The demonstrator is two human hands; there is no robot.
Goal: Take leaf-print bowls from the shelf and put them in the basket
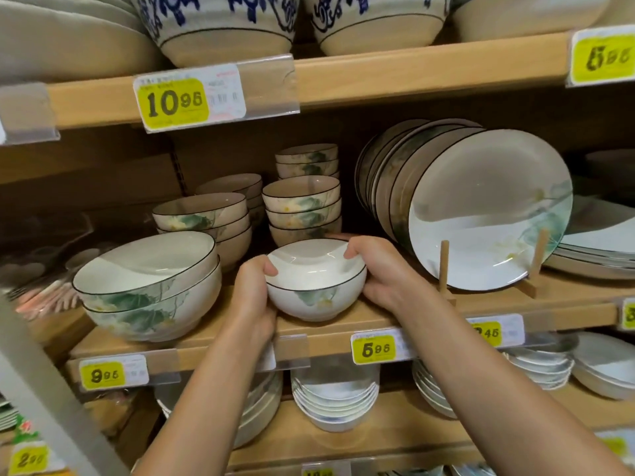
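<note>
Bowl (pixel 316 283) w/ green leaf print at front of middle shelf (pixel 347 326); left hand (pixel 254 290) & right hand (pixel 378 273) clamp its rim, thumbs inside. Yellow tag 5 95 (pixel 374 349) below, tag 9 95 (pixel 103 374) lower left, tag 10 95 (pixel 173 103) above.

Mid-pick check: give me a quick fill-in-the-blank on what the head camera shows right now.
The small bowl, gripped by the left hand and right hand, has a leaf print coloured ____.
The large plate to its right leans on a stand made of ____.
The yellow price tag on the upper shelf edge begins with the number ____.
Missing words: green; wood; 10.
</note>
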